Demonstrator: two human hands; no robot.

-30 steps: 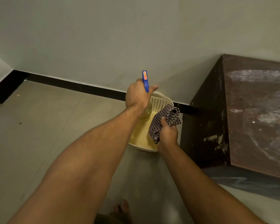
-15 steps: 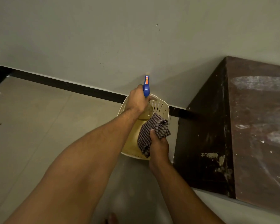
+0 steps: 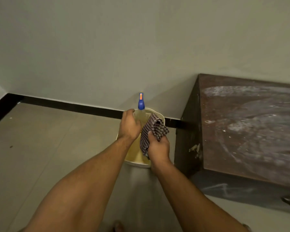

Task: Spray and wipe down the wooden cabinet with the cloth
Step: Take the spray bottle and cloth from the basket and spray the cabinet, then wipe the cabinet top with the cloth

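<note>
The wooden cabinet [image 3: 244, 131], its top streaked with pale smears, fills the right of the frame against the wall. Just left of it, at centre, a cream basket [image 3: 136, 158] sits on the floor. Over the basket, the left hand [image 3: 130, 125] wraps the spray bottle [image 3: 141, 104], blue nozzle poking above the fingers. Beside it, the right hand [image 3: 158, 147] clutches the bunched checked cloth [image 3: 153, 129].

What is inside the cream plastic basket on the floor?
The spray bottle stands in the basket, left hand on it. The right hand holds the cloth over it. Hands and cloth hide the rest.
</note>
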